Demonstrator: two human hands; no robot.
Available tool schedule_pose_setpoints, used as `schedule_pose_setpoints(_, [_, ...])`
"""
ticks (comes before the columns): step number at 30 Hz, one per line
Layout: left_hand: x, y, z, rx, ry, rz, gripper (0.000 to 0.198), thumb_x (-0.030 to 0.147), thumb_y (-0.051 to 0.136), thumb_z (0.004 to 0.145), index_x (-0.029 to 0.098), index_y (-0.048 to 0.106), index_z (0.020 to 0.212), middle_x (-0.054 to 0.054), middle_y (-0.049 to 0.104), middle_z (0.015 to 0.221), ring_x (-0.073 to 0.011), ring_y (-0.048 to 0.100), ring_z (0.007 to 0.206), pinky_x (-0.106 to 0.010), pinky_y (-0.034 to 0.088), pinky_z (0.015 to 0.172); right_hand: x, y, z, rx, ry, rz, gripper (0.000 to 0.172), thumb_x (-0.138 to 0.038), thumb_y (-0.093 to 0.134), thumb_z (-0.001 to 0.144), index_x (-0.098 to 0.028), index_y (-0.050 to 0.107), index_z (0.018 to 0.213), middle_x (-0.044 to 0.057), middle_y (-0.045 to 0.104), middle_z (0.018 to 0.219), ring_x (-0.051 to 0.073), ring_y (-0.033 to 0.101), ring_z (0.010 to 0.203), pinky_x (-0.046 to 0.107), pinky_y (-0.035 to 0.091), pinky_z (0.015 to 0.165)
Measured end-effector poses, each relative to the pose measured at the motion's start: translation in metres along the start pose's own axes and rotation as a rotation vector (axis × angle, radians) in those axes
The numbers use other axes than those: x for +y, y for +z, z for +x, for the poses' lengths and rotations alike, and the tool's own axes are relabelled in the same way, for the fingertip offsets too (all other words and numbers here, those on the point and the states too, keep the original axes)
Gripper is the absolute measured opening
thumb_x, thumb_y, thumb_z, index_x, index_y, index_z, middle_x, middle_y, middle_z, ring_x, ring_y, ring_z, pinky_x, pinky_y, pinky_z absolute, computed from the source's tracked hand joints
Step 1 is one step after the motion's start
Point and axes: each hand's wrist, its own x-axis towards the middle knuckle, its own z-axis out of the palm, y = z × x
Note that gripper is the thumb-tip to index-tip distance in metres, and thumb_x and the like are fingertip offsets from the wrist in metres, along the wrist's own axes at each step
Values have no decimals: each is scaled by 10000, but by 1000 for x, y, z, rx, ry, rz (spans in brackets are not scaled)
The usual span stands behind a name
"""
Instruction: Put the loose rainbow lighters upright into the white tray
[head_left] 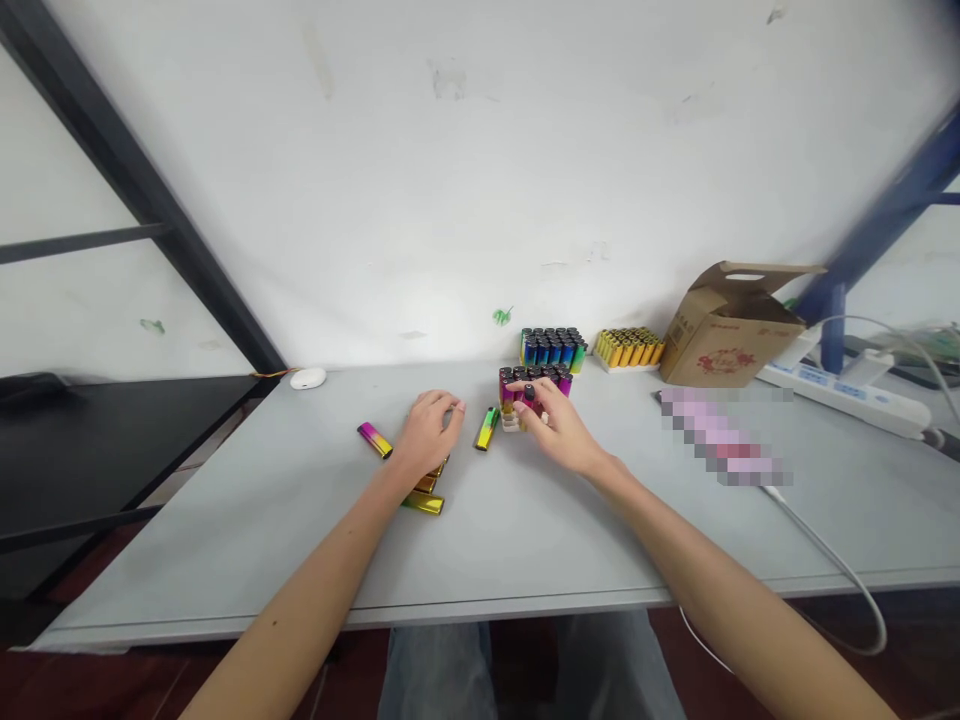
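Note:
My right hand [556, 428] pinches a purple lighter [529, 393] with a black top, held upright at the front of a white tray [511, 424]. Purple-and-gold lighters [566, 384] stand in rows in that tray, partly hidden by the fingers. My left hand [432, 432] is curled over a small pile of loose gold lighters [426, 503]; what its fingers close on is hidden. A yellow-green lighter [487, 428] lies between the hands. To the left of my left hand lies a purple-yellow lighter [374, 440].
Behind the tray stand blue-green lighters [555, 350] and a tray of gold lighters [630, 348]. An open cardboard box [731, 340], a power strip [847, 395] and a blurred-out phone-like thing [720, 437] with a white cable [825, 548] are at right. A white earbud case [308, 379] lies back left.

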Motion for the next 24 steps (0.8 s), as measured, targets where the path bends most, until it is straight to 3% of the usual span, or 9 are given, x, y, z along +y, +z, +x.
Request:
schedule_pose_setpoints(4, [-8,-5,3,36,-19,35,267,331,391,951,204,618,890,-74,664,1001,-243,545,1053,-400,428,962,6,5,0,69,-57,17,326,-305,471,928,-219,606,1211,98,543,1075,217,570,994,362,500,830])
schedule_pose_setpoints(9, [-16,-9,6,91,-60,56,284,306,370,945,208,633,901,-80,677,1005,-254,550,1052,-426,426,972,8,6,2,118,-10,49,325,-273,526,883,-240,601,1198,77,619,1049,200,605,820,385,511,790])
schedule_pose_setpoints(13, [-18,-12,6,101,-102,84,257,313,407,925,207,640,912,-89,679,1009,-270,549,1061,-438,436,966,11,6,2,172,32,101,319,-260,568,839,-256,570,1159,48,666,1000,207,612,809,390,500,788])
schedule_pose_setpoints(24, [-19,-9,6,85,-122,129,252,312,428,914,182,644,934,-106,669,1037,-281,536,1086,-442,431,979,17,9,1,158,50,30,193,-265,572,834,-250,536,1023,22,662,871,205,635,792,369,503,738])
